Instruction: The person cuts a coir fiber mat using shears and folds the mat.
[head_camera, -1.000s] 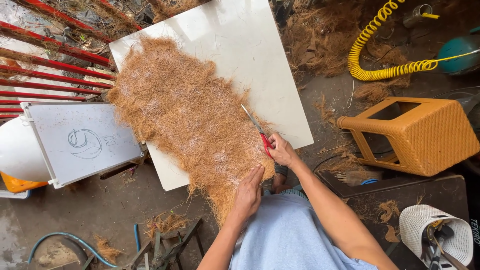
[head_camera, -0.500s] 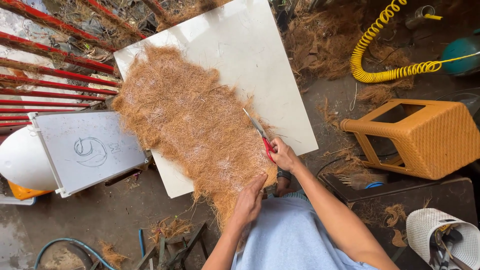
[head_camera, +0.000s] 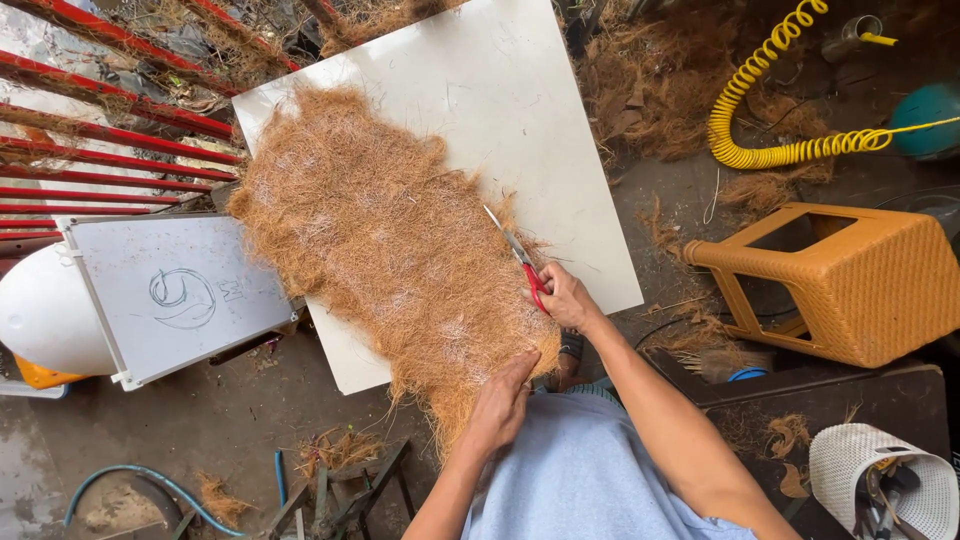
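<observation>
- A mat of brown coir fibre (head_camera: 385, 250) is spread across a white square board (head_camera: 520, 110), with its near end hanging over the board's front edge towards the person.
- The near end of the mat is pressed down by the left hand (head_camera: 503, 400), whose fingers are curled into the fibre.
- Red-handled scissors (head_camera: 520, 258) are held in the right hand (head_camera: 565, 297), the fingers closed around the handles; the blades are seen to point up and away along the mat's right edge, slightly parted.
- The two hands are placed near each other at the mat's lower right corner.
- To the left of the board, a grey-white panel (head_camera: 170, 295) with a drawn swirl is laid over a white rounded object (head_camera: 40, 315).
- Red metal bars (head_camera: 110, 150) are seen at the upper left.
- To the right, an orange woven-pattern plastic stool (head_camera: 850, 280) is lying on its side on the floor.
- A yellow coiled hose (head_camera: 770, 110) is lying beyond the stool, amid loose fibre.
- A white perforated basket (head_camera: 850, 465) is seen at the lower right corner.
</observation>
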